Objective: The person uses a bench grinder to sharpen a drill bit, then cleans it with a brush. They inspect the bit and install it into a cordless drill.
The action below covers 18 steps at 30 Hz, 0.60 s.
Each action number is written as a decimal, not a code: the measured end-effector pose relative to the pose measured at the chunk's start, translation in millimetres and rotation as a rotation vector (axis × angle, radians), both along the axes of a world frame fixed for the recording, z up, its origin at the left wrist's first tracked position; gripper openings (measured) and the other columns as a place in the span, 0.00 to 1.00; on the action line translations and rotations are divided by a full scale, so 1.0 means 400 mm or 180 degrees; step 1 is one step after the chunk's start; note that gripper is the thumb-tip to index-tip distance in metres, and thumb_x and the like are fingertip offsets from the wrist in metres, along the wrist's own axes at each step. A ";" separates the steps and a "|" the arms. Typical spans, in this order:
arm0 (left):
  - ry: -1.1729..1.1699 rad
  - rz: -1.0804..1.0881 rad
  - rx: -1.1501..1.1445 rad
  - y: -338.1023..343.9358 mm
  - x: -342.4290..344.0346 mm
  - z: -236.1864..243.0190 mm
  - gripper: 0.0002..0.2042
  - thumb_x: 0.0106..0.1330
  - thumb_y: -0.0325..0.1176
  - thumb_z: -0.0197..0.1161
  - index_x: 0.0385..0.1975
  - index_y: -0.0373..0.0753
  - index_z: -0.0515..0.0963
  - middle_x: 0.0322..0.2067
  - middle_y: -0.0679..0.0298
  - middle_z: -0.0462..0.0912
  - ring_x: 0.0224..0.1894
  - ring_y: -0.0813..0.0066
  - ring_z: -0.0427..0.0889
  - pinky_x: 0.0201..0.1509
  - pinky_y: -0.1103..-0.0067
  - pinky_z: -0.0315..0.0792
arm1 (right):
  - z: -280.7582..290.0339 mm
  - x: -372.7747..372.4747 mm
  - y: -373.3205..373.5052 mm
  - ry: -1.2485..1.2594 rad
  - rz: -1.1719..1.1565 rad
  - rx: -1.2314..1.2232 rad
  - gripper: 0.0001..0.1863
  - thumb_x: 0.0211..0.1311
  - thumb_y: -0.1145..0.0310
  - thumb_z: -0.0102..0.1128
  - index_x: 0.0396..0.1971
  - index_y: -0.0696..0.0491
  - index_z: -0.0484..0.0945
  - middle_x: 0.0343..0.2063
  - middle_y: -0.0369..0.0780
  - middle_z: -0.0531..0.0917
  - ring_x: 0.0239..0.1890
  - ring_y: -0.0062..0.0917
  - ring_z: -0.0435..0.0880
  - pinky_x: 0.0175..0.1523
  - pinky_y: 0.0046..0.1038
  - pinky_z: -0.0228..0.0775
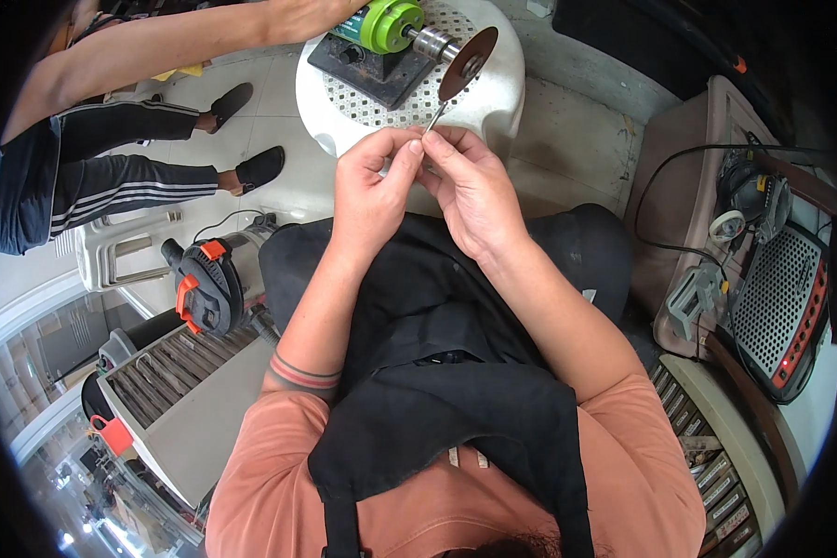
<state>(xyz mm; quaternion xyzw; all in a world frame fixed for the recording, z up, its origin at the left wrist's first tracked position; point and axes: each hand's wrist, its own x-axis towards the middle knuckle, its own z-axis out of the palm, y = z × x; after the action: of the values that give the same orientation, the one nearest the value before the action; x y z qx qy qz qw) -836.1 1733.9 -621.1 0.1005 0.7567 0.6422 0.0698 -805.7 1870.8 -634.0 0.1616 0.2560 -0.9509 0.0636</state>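
Observation:
My left hand [374,186] and my right hand [474,191] come together in front of the stool, thumbs and fingers pinched around a thin metal rod [434,116]. The rod's free end points up at the lower edge of a brown cutting disc [470,63]; whether they touch I cannot tell. That disc sits on the metal spindle of a green bench motor [392,26] with a black base [367,76]. The motor stands on a white plastic stool [321,116] with a perforated top. My fingers hide the rod's lower end.
From the upper left, another person's arm [158,48] reaches to the motor. A vacuum cleaner [216,279] and a grey drawer cabinet [191,409] stand to my left. At my right are a brown case [665,177], black cable, a grey-and-red perforated unit [779,312] and a rack of boxes [721,488].

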 end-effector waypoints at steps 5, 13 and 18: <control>-0.0022 0.0057 0.0055 0.011 0.000 0.006 0.10 0.77 0.29 0.62 0.47 0.27 0.84 0.37 0.65 0.87 0.38 0.83 0.80 0.44 0.82 0.76 | 0.000 -0.006 0.003 -0.0058 -0.0029 0.0004 0.09 0.77 0.68 0.63 0.48 0.57 0.79 0.44 0.39 0.85 0.46 0.23 0.84 0.53 0.28 0.76; -0.0064 0.0164 0.0123 0.029 -0.002 0.006 0.10 0.77 0.29 0.62 0.47 0.27 0.84 0.36 0.66 0.87 0.37 0.84 0.80 0.44 0.82 0.77 | -0.004 -0.012 0.007 -0.0115 -0.0088 -0.0020 0.09 0.76 0.68 0.63 0.48 0.58 0.79 0.44 0.39 0.85 0.45 0.23 0.84 0.53 0.28 0.78; -0.0161 0.0201 0.0232 0.027 0.001 0.004 0.10 0.77 0.29 0.63 0.48 0.27 0.84 0.36 0.66 0.87 0.38 0.83 0.81 0.45 0.82 0.76 | -0.004 -0.008 0.000 -0.0068 -0.0086 0.0021 0.10 0.77 0.69 0.63 0.48 0.59 0.78 0.46 0.40 0.85 0.47 0.25 0.85 0.56 0.29 0.78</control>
<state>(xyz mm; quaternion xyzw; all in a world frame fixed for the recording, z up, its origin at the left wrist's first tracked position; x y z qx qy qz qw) -835.7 1744.5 -619.4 0.0628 0.7335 0.6736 0.0650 -808.8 1870.7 -635.8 0.1754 0.2562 -0.9491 0.0530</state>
